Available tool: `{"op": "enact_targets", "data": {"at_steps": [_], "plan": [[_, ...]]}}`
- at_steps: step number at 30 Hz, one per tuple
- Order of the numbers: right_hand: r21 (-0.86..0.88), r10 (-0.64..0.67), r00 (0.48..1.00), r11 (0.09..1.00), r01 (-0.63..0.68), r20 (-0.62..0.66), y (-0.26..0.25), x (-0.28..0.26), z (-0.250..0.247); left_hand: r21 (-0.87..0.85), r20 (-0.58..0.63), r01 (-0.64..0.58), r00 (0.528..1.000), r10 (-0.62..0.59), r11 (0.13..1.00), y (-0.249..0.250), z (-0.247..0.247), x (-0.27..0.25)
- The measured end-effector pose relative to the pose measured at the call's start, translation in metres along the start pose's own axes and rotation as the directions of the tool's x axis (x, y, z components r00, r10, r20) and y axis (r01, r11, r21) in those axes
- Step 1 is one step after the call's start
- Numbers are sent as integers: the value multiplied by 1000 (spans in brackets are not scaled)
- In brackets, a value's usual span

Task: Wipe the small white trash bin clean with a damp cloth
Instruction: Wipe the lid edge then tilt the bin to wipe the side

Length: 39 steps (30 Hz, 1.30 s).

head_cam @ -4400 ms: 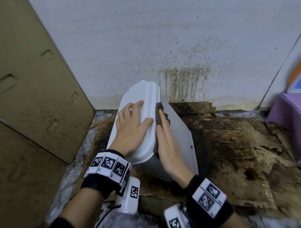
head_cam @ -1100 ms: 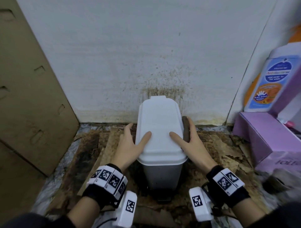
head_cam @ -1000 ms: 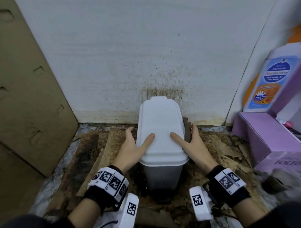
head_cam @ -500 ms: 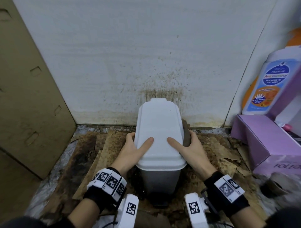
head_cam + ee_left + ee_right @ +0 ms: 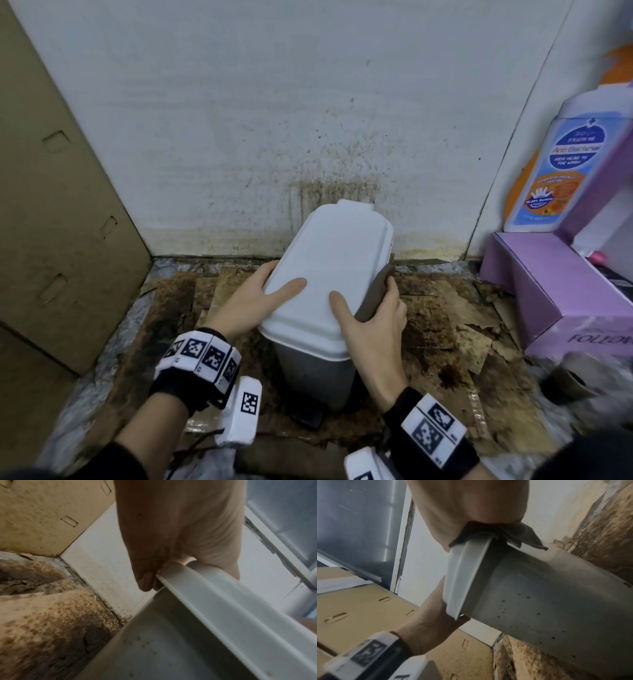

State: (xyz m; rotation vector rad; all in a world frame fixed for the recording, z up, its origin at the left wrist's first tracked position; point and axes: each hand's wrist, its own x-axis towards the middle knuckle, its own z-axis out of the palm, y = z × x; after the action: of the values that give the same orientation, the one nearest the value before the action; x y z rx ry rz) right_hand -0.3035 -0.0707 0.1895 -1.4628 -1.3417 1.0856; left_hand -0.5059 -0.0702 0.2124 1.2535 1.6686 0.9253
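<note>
The small white trash bin point(image 5: 317, 377) stands on the dirty floor by the wall, its closed white lid point(image 5: 330, 270) turned a little askew. My left hand point(image 5: 251, 301) grips the lid's left edge, thumb on top and fingers curled under the rim. The left wrist view shows that hand point(image 5: 171, 534) round the lid rim point(image 5: 223, 601). My right hand point(image 5: 375, 323) holds a brown cloth point(image 5: 375, 296) against the lid's right edge, thumb on top. In the right wrist view the cloth point(image 5: 523, 534) is wedged between palm and lid point(image 5: 464, 581), above the speckled bin wall point(image 5: 547, 601).
A big cardboard box point(image 5: 51, 205) closes off the left. A purple box point(image 5: 565, 298) and a wash-bottle display point(image 5: 561, 164) stand at the right. Behind the bin the white wall point(image 5: 335, 171) is stained. Soiled cardboard sheets point(image 5: 445, 325) cover the floor. A black pedal point(image 5: 308, 416) sticks out in front.
The bin has turned, its back end swinging to the right. Both hands have slid nearer the lid's front, and the cloth has come forward along the right edge.
</note>
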Motion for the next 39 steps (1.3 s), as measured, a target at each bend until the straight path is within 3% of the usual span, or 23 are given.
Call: {"op": "enact_targets", "data": {"at_steps": [3, 7, 12, 16, 21, 25, 28, 32, 35, 39], "plan": [[3, -50, 999, 999, 50, 10, 2, 6, 2, 34, -69, 28, 997, -26, 999, -1, 3, -2], [59, -76, 997, 995, 74, 23, 3, 24, 2, 157, -204, 158, 971, -124, 975, 2, 13, -15], [37, -47, 993, 998, 43, 107, 0, 72, -14, 196, -277, 135, 958, -77, 971, 7, 31, -37], [23, -30, 985, 999, 26, 168, -7, 113, -22, 69, -327, 184, 933, -152, 980, 2, 40, -44], [65, -95, 974, 994, 83, 207, -11, 153, -24, -174, -336, 144, 921, -197, 974, -1, 47, -47], [118, -122, 968, 988, 98, 220, -10, 167, -27, -199, -348, 95, 924, -161, 975, 2, 45, -46], [149, -132, 963, 984, 99, 233, -11, 165, -29, -118, -375, 91, 918, -130, 989, 1, 44, -46], [229, -111, 985, 970, 78, 135, -4, 152, -39, 9, -365, 59, 929, -51, 998, 5, 37, -44], [256, -82, 996, 962, 90, -43, 7, 134, -41, -48, -302, 17, 953, -31, 999, 3, 20, -30], [153, -8, 966, 987, 49, -258, 10, 97, -33, -138, -211, -4, 977, -26, 990, -9, -3, -8]]}}
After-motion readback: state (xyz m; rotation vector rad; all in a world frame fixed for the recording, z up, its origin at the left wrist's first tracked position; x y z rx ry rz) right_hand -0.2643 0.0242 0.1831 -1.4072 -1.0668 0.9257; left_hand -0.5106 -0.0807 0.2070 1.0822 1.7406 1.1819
